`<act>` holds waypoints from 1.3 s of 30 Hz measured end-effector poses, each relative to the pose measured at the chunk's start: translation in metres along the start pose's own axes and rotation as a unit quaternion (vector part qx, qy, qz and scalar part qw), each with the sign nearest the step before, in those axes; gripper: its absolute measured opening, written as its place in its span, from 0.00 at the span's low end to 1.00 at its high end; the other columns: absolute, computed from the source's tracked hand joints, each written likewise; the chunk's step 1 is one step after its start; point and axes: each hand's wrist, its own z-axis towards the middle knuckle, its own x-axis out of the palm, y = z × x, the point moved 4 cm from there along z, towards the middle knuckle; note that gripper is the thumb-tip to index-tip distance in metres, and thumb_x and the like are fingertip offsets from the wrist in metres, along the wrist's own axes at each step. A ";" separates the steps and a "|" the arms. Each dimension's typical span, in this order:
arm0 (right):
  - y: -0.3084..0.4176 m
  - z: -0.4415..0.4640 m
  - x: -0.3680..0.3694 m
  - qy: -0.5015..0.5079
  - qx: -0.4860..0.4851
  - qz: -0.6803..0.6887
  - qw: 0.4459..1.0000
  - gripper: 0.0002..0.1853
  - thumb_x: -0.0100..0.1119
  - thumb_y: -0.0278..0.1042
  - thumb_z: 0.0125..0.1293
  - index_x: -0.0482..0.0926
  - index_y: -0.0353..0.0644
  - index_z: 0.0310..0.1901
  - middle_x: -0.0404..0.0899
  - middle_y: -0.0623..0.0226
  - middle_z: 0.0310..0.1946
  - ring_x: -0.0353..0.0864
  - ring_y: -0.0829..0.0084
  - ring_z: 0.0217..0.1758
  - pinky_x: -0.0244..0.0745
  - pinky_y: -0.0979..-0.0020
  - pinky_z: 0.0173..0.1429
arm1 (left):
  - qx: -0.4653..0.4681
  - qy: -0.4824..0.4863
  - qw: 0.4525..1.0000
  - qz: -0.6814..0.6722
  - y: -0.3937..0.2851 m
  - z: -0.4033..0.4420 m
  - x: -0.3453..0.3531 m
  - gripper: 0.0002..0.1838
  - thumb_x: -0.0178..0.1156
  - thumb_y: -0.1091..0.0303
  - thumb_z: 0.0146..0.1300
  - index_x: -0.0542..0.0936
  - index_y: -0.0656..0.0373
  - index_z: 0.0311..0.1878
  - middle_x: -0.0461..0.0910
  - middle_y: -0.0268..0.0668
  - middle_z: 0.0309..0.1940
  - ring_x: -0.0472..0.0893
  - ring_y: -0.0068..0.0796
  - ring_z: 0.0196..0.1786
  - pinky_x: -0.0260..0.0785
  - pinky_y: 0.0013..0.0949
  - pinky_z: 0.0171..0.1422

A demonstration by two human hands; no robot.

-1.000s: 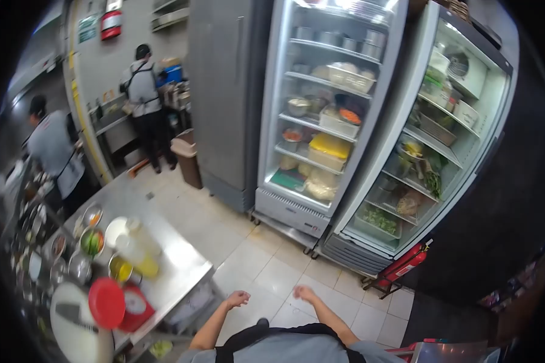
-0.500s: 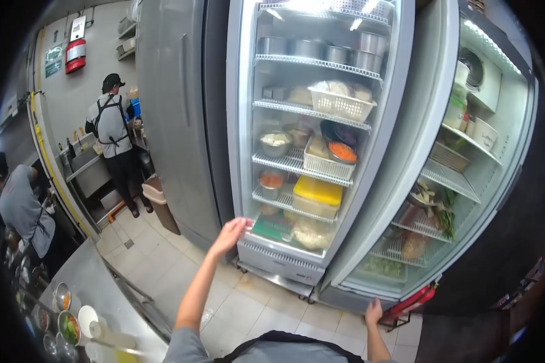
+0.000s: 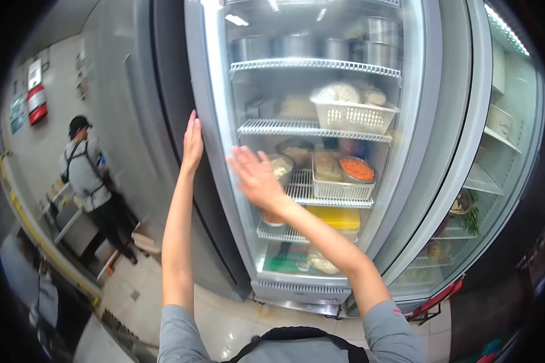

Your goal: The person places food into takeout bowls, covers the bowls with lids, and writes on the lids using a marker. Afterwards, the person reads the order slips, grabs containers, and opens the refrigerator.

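My left hand (image 3: 192,142) is raised at the left edge of the glass-door fridge (image 3: 263,290), its fingers extended upward beside the door frame. My right hand (image 3: 255,175) is spread in front of the glass, near the left side of the door; whether it touches the glass I cannot tell. Neither hand holds anything. Behind the glass are a white basket (image 3: 357,118) with pale items, a bowl of orange shreds (image 3: 357,169) above another white basket (image 3: 343,190), a yellow-lidded container (image 3: 333,218) and metal pots (image 3: 381,42).
A second glass fridge (image 3: 433,257) with greens stands on the right. Left of me is a tall steel cabinet (image 3: 127,121). One person (image 3: 88,175) stands at a sink area; another (image 3: 27,272) is at the lower left. A bin (image 3: 146,241) and a red extinguisher (image 3: 37,104) are also there.
The glass-door fridge now looks closer and larger. My left hand has risen to its left edge, and my right hand has come up and leftward across the glass. The steel table has mostly left view.
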 end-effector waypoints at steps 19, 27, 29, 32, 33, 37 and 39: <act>0.054 0.167 0.110 0.269 -0.036 -0.448 0.852 0.16 0.48 0.42 0.60 0.80 0.50 0.45 0.77 0.74 0.48 0.69 0.68 0.58 0.41 0.55 0.67 | 0.041 0.110 0.970 -0.213 0.059 0.066 0.017 0.20 0.42 0.65 0.64 0.70 0.64 0.55 0.76 0.39 0.46 0.75 0.25 0.45 0.66 0.23 0.50; 0.060 0.167 0.111 0.297 0.004 -0.442 0.846 0.14 0.49 0.41 0.59 0.82 0.51 0.41 0.80 0.74 0.41 0.73 0.74 0.53 0.43 0.63 0.64 | 0.061 0.114 0.969 -0.211 0.064 0.072 0.022 0.20 0.45 0.65 0.64 0.69 0.65 0.57 0.76 0.39 0.47 0.75 0.24 0.45 0.65 0.23 0.50; 0.057 0.169 0.112 0.265 0.004 -0.458 0.849 0.13 0.49 0.41 0.58 0.83 0.51 0.37 0.81 0.73 0.38 0.74 0.73 0.51 0.45 0.65 0.63 | 0.055 0.115 0.968 -0.216 0.068 0.075 0.026 0.20 0.47 0.65 0.65 0.69 0.65 0.57 0.76 0.39 0.47 0.74 0.23 0.46 0.65 0.23 0.50; 0.054 0.166 0.122 0.199 -0.014 -0.470 0.860 0.11 0.50 0.38 0.55 0.84 0.51 0.31 0.82 0.73 0.33 0.75 0.72 0.47 0.48 0.67 0.62 | 0.046 0.117 0.966 -0.228 0.079 0.085 0.027 0.21 0.48 0.65 0.65 0.68 0.65 0.58 0.76 0.39 0.47 0.74 0.22 0.47 0.65 0.23 0.50; 0.057 0.167 0.120 0.204 -0.025 -0.462 0.863 0.10 0.51 0.37 0.54 0.84 0.50 0.29 0.82 0.73 0.31 0.75 0.72 0.45 0.50 0.67 0.61 | 0.048 0.121 0.964 -0.232 0.082 0.087 0.025 0.21 0.49 0.64 0.65 0.68 0.65 0.58 0.76 0.39 0.47 0.74 0.22 0.47 0.65 0.23 0.50; 0.100 0.146 0.084 0.158 -0.078 -0.447 0.877 0.07 0.53 0.33 0.46 0.81 0.45 0.22 0.79 0.67 0.24 0.74 0.69 0.37 0.56 0.69 0.55 | 0.022 0.159 0.951 -0.266 0.099 0.086 0.032 0.19 0.49 0.63 0.64 0.71 0.59 0.57 0.76 0.39 0.49 0.74 0.24 0.49 0.64 0.25 0.53; 0.123 0.134 0.052 0.107 -0.128 -0.412 0.896 0.06 0.55 0.33 0.41 0.79 0.42 0.19 0.77 0.65 0.23 0.73 0.68 0.34 0.59 0.69 0.54 | 0.076 0.059 0.969 -0.229 0.077 0.074 0.024 0.17 0.49 0.63 0.64 0.73 0.54 0.55 0.75 0.38 0.51 0.74 0.28 0.51 0.64 0.28 0.55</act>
